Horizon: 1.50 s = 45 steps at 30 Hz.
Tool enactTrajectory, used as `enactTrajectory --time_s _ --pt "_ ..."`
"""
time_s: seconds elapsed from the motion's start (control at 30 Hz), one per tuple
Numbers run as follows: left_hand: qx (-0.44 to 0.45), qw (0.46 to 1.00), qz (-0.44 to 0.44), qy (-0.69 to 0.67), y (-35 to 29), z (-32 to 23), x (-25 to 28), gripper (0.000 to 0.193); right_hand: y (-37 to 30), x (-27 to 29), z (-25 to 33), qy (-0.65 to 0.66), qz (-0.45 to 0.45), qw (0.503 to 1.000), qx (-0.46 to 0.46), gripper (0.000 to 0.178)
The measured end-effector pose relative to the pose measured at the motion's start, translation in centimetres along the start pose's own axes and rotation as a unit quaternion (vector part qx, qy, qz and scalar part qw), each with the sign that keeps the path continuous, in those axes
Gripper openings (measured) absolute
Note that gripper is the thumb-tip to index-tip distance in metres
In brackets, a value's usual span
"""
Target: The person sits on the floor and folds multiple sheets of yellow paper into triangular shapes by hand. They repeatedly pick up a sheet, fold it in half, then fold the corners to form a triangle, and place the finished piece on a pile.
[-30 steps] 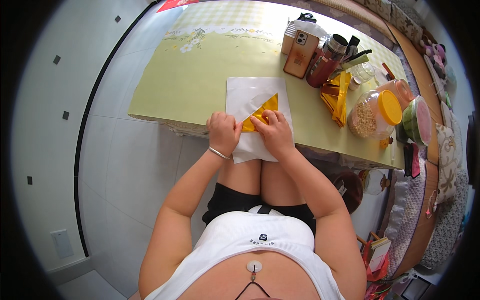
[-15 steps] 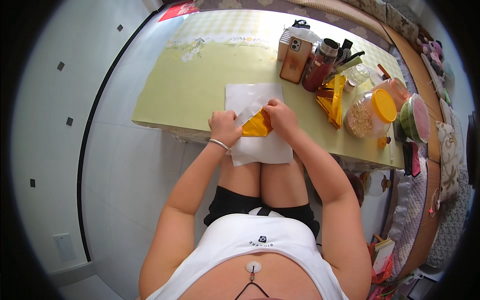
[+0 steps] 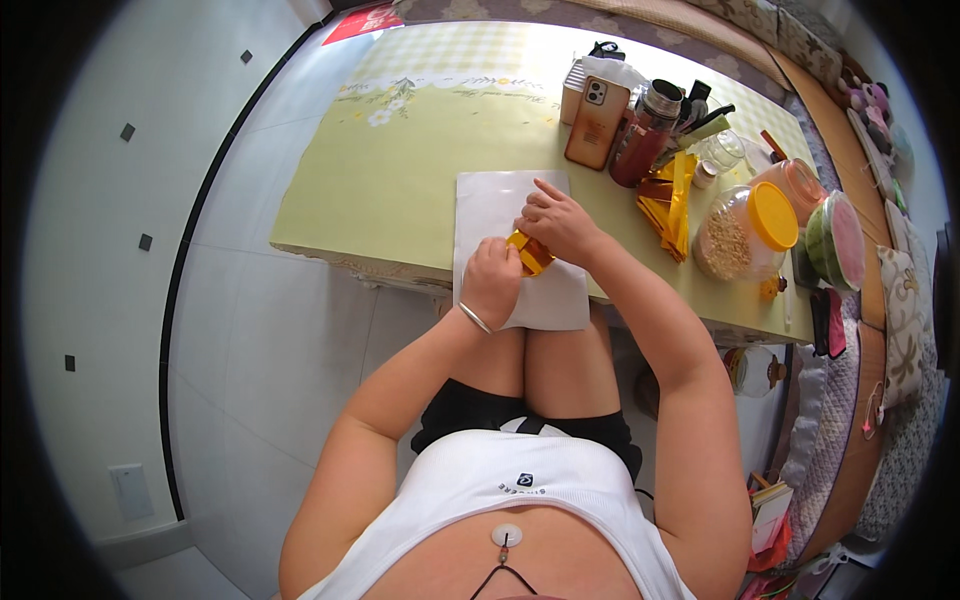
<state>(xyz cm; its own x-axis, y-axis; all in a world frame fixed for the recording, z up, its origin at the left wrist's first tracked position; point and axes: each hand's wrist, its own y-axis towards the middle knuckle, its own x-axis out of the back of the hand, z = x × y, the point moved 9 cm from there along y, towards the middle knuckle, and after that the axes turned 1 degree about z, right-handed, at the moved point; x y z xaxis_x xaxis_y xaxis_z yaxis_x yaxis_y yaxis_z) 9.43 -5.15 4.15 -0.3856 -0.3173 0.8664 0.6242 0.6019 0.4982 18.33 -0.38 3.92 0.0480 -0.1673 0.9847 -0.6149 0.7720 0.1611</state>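
Observation:
A shiny gold sheet of foil paper [image 3: 534, 259], folded small, is between my two hands over a white sheet [image 3: 482, 203] that hangs past the table's near edge toward my lap. My left hand [image 3: 492, 278], with a silver bangle at its wrist, pinches the foil's left side. At its upper right side, my right hand [image 3: 560, 226] has its fingers curled on the foil while the index finger points out. The right fingertips partly hide the foil, so the fold's exact shape cannot be made out.
On the table [image 3: 380, 180], to the right, lie more gold sheets [image 3: 668, 205]. Behind them stand a phone [image 3: 597, 122] and a red thermos [image 3: 640, 140]. A yellow-lidded jar [image 3: 728, 240] and a cut watermelon [image 3: 835, 240] are near the right end.
The gold foil has gone from a wider, flatter piece to a smaller fold. My left hand has moved right, closer to my right hand, whose index finger now sticks out.

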Motion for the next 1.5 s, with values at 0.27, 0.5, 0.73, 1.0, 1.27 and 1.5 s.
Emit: enactTrajectory --time_s 0.27,0.5,0.73,1.0,1.27,1.5 --pt "0.025 0.996 0.079 0.020 -3.7 -1.4 -2.5 0.051 -4.4 -3.2 -1.2 0.138 0.025 0.986 -0.085 0.058" --pt "0.004 1.000 -0.006 0.006 -4.8 0.4 0.4 0.031 -5.4 -3.5 -3.5 0.195 0.034 0.971 -0.134 0.056" --pt "0.073 0.984 -0.081 -0.143 -2.0 5.4 1.9 0.012 -5.0 -0.5 -3.7 0.210 -0.106 0.961 -0.141 0.048" --pt "0.457 0.610 -0.079 -0.643 -4.8 12.6 -1.8 0.010 -6.6 -2.2 -3.9 0.615 -0.258 0.664 -0.338 0.013" --pt "0.447 0.518 -0.096 -0.723 -5.2 12.1 -2.6 0.007 -7.3 -1.8 -1.8 0.694 -0.359 0.546 -0.304 0.011" --pt "0.416 0.568 -0.095 -0.704 -5.1 11.9 -1.9 0.014 -8.5 -1.2 -1.0 0.715 -0.315 0.513 -0.356 0.015"
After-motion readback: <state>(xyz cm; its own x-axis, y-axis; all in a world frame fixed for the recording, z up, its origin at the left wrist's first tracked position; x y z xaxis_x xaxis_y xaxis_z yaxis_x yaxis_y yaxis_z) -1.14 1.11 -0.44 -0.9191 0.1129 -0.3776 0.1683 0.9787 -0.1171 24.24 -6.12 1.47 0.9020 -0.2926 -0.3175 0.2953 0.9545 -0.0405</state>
